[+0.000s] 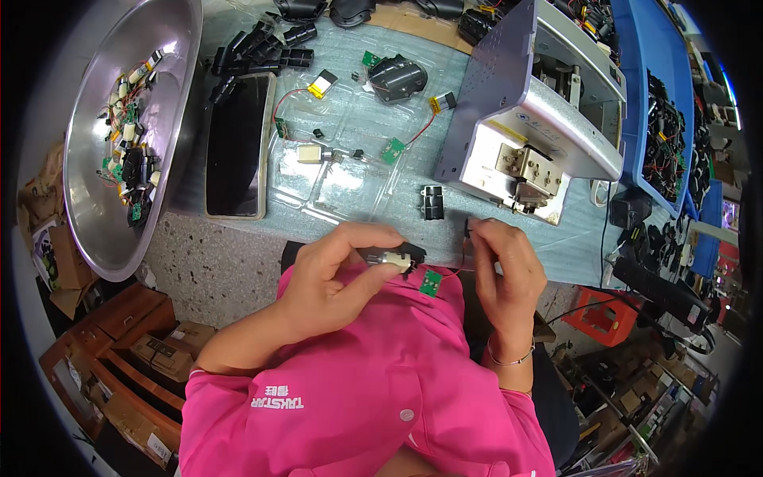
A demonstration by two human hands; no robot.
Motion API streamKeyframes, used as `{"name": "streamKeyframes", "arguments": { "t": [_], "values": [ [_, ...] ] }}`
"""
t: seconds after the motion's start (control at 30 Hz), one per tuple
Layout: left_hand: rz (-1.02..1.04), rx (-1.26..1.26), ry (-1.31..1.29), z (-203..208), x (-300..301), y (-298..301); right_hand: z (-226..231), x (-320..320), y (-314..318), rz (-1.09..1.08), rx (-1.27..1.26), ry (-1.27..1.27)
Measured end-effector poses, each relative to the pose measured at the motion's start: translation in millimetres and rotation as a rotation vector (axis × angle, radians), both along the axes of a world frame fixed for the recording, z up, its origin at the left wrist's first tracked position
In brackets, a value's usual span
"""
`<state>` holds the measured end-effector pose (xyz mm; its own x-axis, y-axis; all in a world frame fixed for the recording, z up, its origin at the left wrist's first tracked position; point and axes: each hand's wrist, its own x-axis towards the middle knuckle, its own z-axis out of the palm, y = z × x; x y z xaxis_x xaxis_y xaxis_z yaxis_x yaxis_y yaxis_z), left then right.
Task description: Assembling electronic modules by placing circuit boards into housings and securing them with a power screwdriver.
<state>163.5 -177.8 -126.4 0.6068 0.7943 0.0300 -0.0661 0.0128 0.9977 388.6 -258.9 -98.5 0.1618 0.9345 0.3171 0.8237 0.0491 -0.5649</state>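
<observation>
My left hand (330,270) grips a small motor (391,260) with a pale end, seated against a black plastic part (413,253). Below it a green circuit board (431,283) hangs in front of my pink shirt, and a thin red wire runs from it toward my right hand (509,266). Between its thumb and fingertips that hand pinches a small dark piece (467,228), mostly hidden; its kind cannot be made out. On the table just beyond my hands stands a black plastic holder (432,203) with openings.
A metal bench press (540,119) stands at the right, beside a blue bin (636,159) of black parts. A clear tray (350,195) bears another motor, batteries and boards. Left are a dark phone-like slab (237,151) and a steel bowl (87,199) of wired parts.
</observation>
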Motion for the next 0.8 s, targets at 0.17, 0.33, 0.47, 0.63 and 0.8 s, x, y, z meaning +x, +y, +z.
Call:
{"name": "streamKeyframes", "arguments": {
  "t": [0.17, 0.33, 0.47, 0.63, 0.8],
  "values": [
    [0.028, 0.042, 0.096, 0.4, -5.5, -0.6, 1.8, -18.4, 17.6, 0.03, -0.036, -0.148],
    [0.06, -0.106, 0.071, 9.0, -1.4, -0.8, -15.1, -28.8, 31.2, 0.012, -0.036, -0.193],
    [0.075, -0.217, 0.002, 12.2, -0.6, 2.7, -14.3, -18.6, 26.9, 0.049, 0.045, 0.059],
    [0.003, -0.211, 0.079, 14.6, -0.4, 13.1, -1.6, -25.9, 8.0, -0.055, -0.029, 0.931],
    [-0.108, -0.305, -0.064, 22.9, 8.3, 16.4, 1.2, -28.3, 8.8, 0.098, -0.109, 1.063]
  ]
}}
